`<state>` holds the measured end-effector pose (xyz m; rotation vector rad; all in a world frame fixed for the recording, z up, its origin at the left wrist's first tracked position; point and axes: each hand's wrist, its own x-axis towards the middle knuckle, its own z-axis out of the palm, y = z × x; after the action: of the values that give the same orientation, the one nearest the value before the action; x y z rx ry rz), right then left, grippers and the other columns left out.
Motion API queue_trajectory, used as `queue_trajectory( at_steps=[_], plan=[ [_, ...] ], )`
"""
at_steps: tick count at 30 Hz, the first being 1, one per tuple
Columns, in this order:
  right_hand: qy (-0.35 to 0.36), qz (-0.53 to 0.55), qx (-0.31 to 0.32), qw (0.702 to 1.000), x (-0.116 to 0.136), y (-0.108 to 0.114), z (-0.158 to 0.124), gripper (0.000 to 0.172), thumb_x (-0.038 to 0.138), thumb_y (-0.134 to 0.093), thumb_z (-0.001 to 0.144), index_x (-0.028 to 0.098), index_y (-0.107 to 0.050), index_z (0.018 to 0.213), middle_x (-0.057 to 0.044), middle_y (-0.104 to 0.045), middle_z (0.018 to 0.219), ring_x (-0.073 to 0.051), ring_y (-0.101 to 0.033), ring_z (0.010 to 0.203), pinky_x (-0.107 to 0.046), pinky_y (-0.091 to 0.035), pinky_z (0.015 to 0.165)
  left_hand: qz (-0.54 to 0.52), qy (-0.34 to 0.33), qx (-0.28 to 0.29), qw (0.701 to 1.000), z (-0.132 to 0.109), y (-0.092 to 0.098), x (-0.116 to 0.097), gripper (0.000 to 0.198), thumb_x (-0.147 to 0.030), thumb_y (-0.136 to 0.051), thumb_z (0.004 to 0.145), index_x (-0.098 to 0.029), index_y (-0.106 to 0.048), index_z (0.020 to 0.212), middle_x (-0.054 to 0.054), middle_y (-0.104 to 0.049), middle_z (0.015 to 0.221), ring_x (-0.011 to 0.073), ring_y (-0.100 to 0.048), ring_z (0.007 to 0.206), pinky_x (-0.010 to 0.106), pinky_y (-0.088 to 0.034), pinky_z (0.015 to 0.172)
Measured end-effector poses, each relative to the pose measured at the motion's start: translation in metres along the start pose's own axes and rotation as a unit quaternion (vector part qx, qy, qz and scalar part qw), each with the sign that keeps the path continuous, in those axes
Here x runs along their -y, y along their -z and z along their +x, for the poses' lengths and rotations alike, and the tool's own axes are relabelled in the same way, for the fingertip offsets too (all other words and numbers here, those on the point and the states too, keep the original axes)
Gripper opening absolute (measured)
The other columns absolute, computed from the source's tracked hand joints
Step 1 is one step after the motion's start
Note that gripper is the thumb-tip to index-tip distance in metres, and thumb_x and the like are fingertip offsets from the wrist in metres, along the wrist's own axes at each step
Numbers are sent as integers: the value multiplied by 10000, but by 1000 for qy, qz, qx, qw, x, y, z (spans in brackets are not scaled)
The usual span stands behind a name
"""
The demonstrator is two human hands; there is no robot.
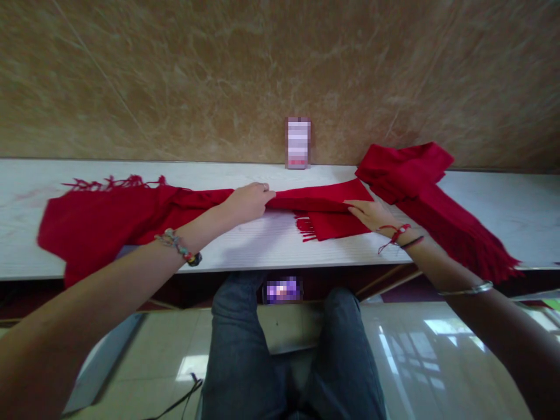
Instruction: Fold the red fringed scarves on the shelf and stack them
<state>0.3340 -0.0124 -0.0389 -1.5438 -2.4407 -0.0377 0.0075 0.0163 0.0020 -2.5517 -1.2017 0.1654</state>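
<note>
A red scarf with fringed ends stretches along the white tabletop. My left hand is closed round a narrow, gathered part of it near the middle. To the right, my right hand grips the lower edge of a folded strip, fingers close together. Below that strip, a fringed end pokes out to the left. The scarf's left part lies spread and rumpled, partly behind my left forearm and over the table's front edge. Another red scarf lies folded over itself just right of my right hand; its fringe points to the front right.
A phone-like object with a blurred face leans against the brown marbled wall at the back of the white table. Under the table edge is a blurred purple screen. My knees are close to the table, above a tiled floor.
</note>
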Motion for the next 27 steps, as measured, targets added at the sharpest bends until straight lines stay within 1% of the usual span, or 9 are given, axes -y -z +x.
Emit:
queue_trajectory(
  at_steps=[5, 8, 11, 13, 14, 16, 20, 24, 27],
  plan=[
    [33, -59, 27, 997, 9, -16, -9, 439, 91, -397, 849, 161, -543, 1257, -97, -506, 1349, -234, -451, 1254, -451, -432, 987, 23, -32, 29, 999, -16, -19, -15, 372, -33, -329, 859, -139, -573, 1119, 135, -586, 1136, 226, -579, 996, 283, -471, 649],
    [12, -32, 27, 999, 8, -7, 2, 401, 99, -386, 858, 136, -584, 1205, -105, -596, 1245, -212, -543, 1160, -385, -452, 974, 22, -26, 33, 999, -6, -6, -1, 323, -38, -351, 869, -129, -597, 1059, 125, -621, 1067, 216, -603, 939, 290, -480, 696],
    [-21, -8, -13, 1000, 4, 9, 7, 395, 144, -356, 884, 137, -582, 1208, -101, -641, 1174, -205, -606, 1065, -355, -484, 926, 24, -4, 9, 1000, -2, 16, 8, 312, -71, -345, 897, -106, -582, 1097, 141, -631, 1046, 226, -611, 919, 329, -483, 766],
    [11, -16, -27, 999, 4, 12, -3, 418, 154, -342, 892, 160, -545, 1258, -100, -590, 1255, -217, -556, 1143, -390, -469, 941, 28, 2, 8, 1000, -12, 19, -1, 371, -67, -315, 902, -110, -541, 1192, 169, -618, 1095, 256, -622, 928, 363, -496, 749],
    [39, -28, -18, 999, 4, 10, -12, 431, 147, -338, 891, 176, -527, 1277, -96, -551, 1304, -224, -509, 1199, -421, -445, 964, 27, -19, 45, 998, -20, 16, -10, 411, -48, -323, 888, -124, -516, 1242, 176, -620, 1107, 267, -630, 936, 366, -507, 732],
    [82, -61, 17, 995, 6, 1, -30, 457, 127, -328, 890, 211, -493, 1308, -88, -485, 1371, -234, -419, 1280, -500, -385, 999, 18, -55, 64, 996, -37, 4, -29, 516, 5, -308, 861, -181, -468, 1315, 171, -530, 1288, 269, -564, 1116, 343, -519, 761],
    [79, -125, 49, 988, 8, -14, -46, 469, 140, -319, 904, 219, -438, 1350, -113, -436, 1406, -254, -373, 1309, -568, -349, 991, 40, -9, 79, 996, -51, -10, -48, 584, 32, -287, 850, -170, -381, 1390, 209, -441, 1368, 302, -512, 1186, 387, -534, 785],
    [75, -150, 53, 984, 8, -7, -35, 468, 153, -315, 912, 222, -423, 1362, -107, -435, 1408, -258, -381, 1303, -525, -411, 960, 48, 33, 112, 992, -39, 6, -41, 596, 49, -253, 849, -142, -364, 1402, 233, -402, 1385, 322, -471, 1224, 407, -534, 804],
    [42, -156, -2, 987, 7, -2, -29, 480, 106, -292, 902, 158, -424, 1360, -127, -427, 1410, -257, -371, 1309, -495, -401, 986, 56, 79, 53, 994, -29, 14, -38, 578, 29, -227, 866, -116, -325, 1418, 242, -344, 1419, 331, -388, 1287, 423, -524, 830]
  ],
)
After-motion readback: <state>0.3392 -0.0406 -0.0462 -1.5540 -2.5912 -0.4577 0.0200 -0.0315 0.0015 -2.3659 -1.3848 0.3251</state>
